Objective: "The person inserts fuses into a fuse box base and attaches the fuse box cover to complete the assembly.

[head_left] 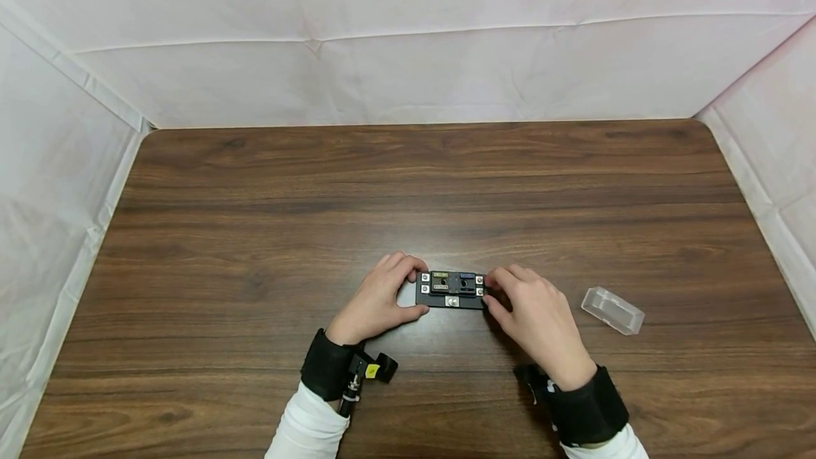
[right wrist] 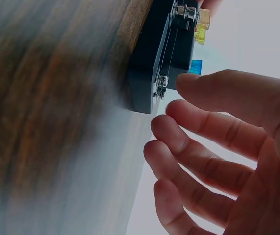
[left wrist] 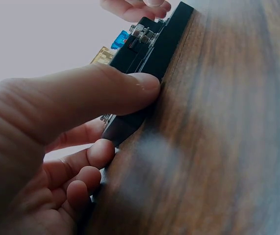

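A black fuse block point(head_left: 451, 301) lies on the table between both hands, with silver screw terminals at its ends and front. Small blade fuses sit in its raised middle, among them a blue fuse point(right wrist: 195, 66) and a yellow fuse point(right wrist: 200, 34). My left hand point(head_left: 381, 297) grips the block's left end, its thumb point(left wrist: 130, 93) along the near side and fingers round the far side. At the right end is my right hand point(head_left: 534, 307), fingers loosely bent. Its thumb tip point(right wrist: 189, 83) is at the block's corner; whether it touches is unclear. The other right fingertips appear apart from the block.
A clear plastic cover point(head_left: 613, 310) rests on the table to the right of the right hand. The brown wooden table point(head_left: 268, 190) is bounded by white cloth walls point(head_left: 408, 76) at the back and sides.
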Demonstrator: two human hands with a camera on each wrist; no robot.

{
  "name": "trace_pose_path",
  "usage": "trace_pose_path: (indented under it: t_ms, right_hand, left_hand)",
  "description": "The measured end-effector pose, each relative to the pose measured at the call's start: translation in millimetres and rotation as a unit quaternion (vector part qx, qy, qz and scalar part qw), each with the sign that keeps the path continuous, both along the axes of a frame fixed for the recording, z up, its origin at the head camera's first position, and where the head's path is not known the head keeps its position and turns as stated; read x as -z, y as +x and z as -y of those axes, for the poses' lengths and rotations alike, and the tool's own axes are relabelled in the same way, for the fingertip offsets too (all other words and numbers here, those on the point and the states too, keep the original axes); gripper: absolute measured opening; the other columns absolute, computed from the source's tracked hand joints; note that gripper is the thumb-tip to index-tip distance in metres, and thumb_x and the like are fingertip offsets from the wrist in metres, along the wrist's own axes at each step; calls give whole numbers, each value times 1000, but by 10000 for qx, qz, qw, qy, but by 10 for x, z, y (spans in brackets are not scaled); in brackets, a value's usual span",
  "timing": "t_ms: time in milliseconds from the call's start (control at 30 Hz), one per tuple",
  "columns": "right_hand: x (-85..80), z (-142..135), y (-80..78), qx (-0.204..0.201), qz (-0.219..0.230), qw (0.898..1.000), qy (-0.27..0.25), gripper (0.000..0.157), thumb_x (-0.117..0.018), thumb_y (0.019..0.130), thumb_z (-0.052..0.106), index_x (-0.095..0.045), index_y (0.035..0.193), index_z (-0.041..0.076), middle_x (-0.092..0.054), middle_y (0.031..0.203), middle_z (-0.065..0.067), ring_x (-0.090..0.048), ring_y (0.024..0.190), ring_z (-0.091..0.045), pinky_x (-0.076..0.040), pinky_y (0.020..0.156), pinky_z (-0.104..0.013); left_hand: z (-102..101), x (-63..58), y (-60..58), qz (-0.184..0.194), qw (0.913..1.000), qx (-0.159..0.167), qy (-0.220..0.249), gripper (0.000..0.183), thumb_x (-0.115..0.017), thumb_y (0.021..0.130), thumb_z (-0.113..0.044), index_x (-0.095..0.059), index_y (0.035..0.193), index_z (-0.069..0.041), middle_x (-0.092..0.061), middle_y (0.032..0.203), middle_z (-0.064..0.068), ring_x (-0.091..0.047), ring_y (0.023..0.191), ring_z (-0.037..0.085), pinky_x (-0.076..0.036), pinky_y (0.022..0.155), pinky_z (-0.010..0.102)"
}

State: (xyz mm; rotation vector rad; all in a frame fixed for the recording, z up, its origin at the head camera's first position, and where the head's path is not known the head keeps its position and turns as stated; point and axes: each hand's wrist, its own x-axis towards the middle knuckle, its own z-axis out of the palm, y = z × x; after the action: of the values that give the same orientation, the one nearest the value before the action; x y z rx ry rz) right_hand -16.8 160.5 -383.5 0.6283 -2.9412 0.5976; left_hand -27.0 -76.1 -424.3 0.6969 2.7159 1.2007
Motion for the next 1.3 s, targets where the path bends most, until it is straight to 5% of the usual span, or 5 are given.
trace_pose_path:
  t_ms: [1300]
  right_hand:
    - [42,-116,48,222,306,9993,55,17,-71,76,17,-65,90,12,-67,85,-5,-62,70,-24,-47,59,-43]
  left_hand:
    - [-2,10,-6,-10,10000,-9,76,45,-77,67,-20,-55,105,-10,-48,86,3,-41,85,17,-38,77,37]
